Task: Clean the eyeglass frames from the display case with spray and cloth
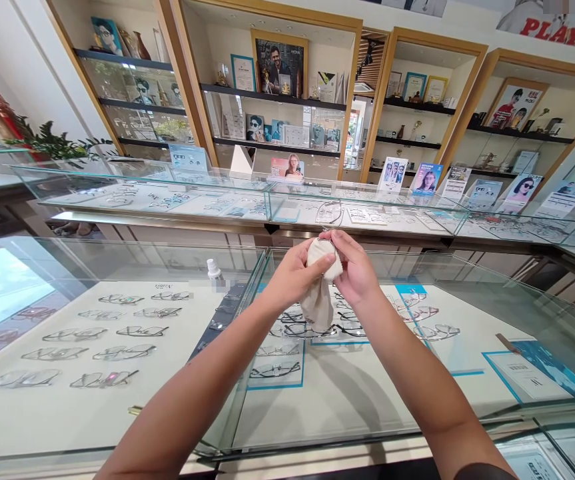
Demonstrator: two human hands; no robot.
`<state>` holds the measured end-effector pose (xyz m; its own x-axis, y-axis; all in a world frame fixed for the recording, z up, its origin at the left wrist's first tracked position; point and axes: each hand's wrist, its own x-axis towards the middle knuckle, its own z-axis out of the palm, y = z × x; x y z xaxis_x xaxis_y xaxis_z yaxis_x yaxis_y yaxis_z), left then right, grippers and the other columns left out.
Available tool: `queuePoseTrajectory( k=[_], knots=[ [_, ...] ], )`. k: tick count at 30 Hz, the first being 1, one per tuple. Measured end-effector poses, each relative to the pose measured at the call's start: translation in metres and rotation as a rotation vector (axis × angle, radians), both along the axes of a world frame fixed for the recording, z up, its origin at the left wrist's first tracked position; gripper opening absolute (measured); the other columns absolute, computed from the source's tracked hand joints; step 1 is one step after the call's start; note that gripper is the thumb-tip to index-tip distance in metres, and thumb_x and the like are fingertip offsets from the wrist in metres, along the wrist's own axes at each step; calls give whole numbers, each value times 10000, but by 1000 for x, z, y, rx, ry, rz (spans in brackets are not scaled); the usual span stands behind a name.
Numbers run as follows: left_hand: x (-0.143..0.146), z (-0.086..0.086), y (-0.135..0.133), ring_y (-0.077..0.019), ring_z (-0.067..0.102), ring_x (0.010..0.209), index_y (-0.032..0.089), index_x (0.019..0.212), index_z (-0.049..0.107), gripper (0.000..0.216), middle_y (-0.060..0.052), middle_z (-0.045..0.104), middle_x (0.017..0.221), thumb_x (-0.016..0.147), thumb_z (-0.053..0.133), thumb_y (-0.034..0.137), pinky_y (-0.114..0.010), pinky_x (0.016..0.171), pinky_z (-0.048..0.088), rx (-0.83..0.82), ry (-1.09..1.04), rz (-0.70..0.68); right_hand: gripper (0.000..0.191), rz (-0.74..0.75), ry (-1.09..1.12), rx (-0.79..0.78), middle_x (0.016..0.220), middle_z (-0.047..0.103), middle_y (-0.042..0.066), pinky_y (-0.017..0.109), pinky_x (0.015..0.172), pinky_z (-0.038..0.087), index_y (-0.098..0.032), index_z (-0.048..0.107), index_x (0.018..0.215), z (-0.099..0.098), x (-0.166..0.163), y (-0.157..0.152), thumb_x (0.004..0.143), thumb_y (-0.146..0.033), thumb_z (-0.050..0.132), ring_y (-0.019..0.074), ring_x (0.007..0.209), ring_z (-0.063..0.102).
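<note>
Both hands are raised together above the near glass showcase. My left hand (292,270) is closed on a beige cleaning cloth (316,307), its thumb pressing the folded upper part while the loose end hangs down. Against the cloth's other side, my right hand (358,267) is closed, fingers pinched around a pair of eyeglasses (341,215). Thin dark temples stick up past the fingertips; the cloth and fingers hide most of the frame and lenses.
Under my arms, the near showcase (357,427) holds rows of eyeglasses (122,331). A white spray bottle (214,272) stands on its glass top to the left. Across the aisle runs another glass showcase (177,220) with upright display cards (427,179); shelves (272,97) line the wall.
</note>
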<state>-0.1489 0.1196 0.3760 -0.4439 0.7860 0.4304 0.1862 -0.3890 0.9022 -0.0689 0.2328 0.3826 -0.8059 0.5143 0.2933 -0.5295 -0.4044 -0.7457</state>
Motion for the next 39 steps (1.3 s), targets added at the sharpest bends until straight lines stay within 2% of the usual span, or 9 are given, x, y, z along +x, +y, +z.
queuePoseTrajectory(
  k=[4, 7, 11, 16, 22, 27, 31, 35, 39],
  knots=[
    [6, -7, 9, -116, 439, 682, 165, 933, 647, 475, 21, 558, 756, 922, 773, 624, -249, 662, 395, 100, 11, 198, 224, 1, 23, 12, 946, 801, 4, 260, 697, 539, -243, 810, 824, -3, -1, -7, 736, -406, 936, 152, 786, 674],
    [1, -7, 9, -122, 430, 679, 170, 833, 610, 549, 13, 549, 734, 955, 682, 700, -257, 654, 385, 113, 17, 234, 222, -1, 3, 27, 902, 805, 8, 271, 706, 543, -246, 806, 833, -3, -2, -7, 741, -405, 930, 162, 778, 685],
    [-12, -3, 2, -127, 446, 686, 163, 839, 612, 563, 1, 556, 749, 964, 663, 709, -257, 641, 388, 31, 54, 67, 231, -36, -4, 33, 923, 803, 16, 286, 759, 558, -229, 794, 827, -2, -3, 1, 738, -395, 926, 166, 814, 690],
    [-16, -2, -2, -151, 565, 788, 166, 1162, 668, 493, -41, 664, 946, 912, 805, 569, -255, 709, 456, -37, 52, -148, 231, -54, 0, 25, 926, 791, 16, 279, 740, 556, -221, 795, 812, 0, -3, 4, 729, -391, 927, 153, 792, 666],
    [-1, -5, 8, -135, 518, 699, 156, 1024, 706, 510, -7, 642, 803, 838, 850, 608, -256, 677, 445, 99, -10, 152, 223, -41, 35, 41, 968, 808, 21, 311, 789, 584, -250, 775, 811, 1, 3, -14, 755, -415, 915, 182, 859, 709],
    [1, -3, 8, -117, 433, 634, 167, 777, 647, 622, 18, 550, 675, 879, 719, 777, -255, 620, 403, 133, 15, 263, 228, -28, 21, 103, 906, 787, 11, 297, 802, 567, -252, 777, 833, 3, 8, -18, 774, -430, 907, 172, 843, 690],
    [-7, 2, 0, -116, 445, 629, 164, 767, 615, 620, 6, 560, 691, 914, 694, 761, -254, 604, 394, 66, -10, 84, 209, -32, 16, 93, 915, 793, 14, 285, 766, 554, -243, 792, 825, 4, 7, -9, 776, -412, 904, 161, 812, 676],
    [-13, 6, -8, -135, 566, 693, 159, 1018, 673, 518, -29, 667, 847, 874, 824, 633, -250, 644, 455, -60, -29, -151, 210, -37, 6, 46, 931, 798, 15, 272, 710, 545, -228, 801, 818, 5, 6, -1, 758, -394, 914, 154, 793, 670],
    [-10, 5, -7, -138, 583, 717, 157, 1033, 678, 507, -26, 680, 854, 813, 906, 552, -245, 670, 462, -27, -37, -87, 225, -32, -2, 51, 962, 798, 18, 275, 689, 529, -238, 788, 821, 6, 8, -8, 765, -415, 915, 157, 796, 662]
  ],
)
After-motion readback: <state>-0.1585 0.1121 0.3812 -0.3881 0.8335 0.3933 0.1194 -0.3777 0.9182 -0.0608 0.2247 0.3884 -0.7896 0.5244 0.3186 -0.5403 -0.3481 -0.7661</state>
